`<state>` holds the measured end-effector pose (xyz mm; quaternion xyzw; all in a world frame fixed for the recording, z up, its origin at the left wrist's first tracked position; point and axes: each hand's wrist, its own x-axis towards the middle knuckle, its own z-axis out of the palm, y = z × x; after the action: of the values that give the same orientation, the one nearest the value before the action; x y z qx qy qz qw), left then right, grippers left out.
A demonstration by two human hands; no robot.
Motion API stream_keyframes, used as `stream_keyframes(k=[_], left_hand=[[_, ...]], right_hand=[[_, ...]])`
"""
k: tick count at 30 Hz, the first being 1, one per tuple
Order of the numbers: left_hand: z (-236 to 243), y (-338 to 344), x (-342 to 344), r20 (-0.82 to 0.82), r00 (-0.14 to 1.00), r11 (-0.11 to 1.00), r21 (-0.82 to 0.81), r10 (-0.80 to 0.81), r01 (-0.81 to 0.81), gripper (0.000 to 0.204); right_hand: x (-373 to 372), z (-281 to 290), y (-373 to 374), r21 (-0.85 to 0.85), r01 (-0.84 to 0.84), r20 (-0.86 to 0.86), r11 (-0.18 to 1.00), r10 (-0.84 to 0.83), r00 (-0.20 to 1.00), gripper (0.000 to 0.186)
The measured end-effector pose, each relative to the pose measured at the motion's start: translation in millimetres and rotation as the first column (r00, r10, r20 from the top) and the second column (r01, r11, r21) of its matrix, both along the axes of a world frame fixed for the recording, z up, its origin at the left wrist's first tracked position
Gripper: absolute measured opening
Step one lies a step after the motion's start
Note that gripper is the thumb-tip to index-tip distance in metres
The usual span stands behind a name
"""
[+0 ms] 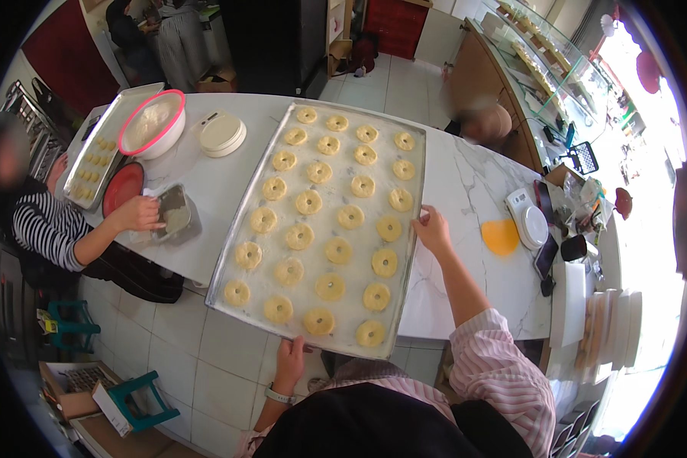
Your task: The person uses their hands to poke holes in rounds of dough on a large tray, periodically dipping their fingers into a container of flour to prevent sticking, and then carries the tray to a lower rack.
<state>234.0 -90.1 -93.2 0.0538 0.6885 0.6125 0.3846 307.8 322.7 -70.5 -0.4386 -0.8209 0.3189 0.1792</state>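
A large metal baking tray [361,267], floured and set with rows of pale dough rings [308,202], lies tilted across the white table and juts past its near edge. My left hand [288,362] grips the tray's near rim from below, its fingers partly hidden under the metal. At the right rim, my right hand [433,230] pinches the edge between thumb and fingers. Several rings look rough-topped and others smooth.
A co-worker at the left reaches into a grey container [179,214]. Close by are a red plate [124,188], a pink-rimmed bowl [174,126], a round cream lidded thing [221,135] and a tray of dough balls [91,164]. Right: yellow dough scraper [499,237], white scale [533,225].
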Motion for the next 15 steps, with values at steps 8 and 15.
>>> stream_keyframes(k=[8,15], left_hand=[[5.6,-133.2,5.1,0.121,0.944,0.927,0.188,0.307,-0.325,0.031],[3.3,-256.6,17.5,-0.052,0.850,0.847,0.129,0.524,-0.515,0.039]], right_hand=[[71.8,36.7,-87.0,0.372,-0.061,0.281,0.926,-0.050,0.958,0.064],[59.5,21.2,-69.2,0.157,-0.257,0.282,0.954,0.206,0.937,0.033]])
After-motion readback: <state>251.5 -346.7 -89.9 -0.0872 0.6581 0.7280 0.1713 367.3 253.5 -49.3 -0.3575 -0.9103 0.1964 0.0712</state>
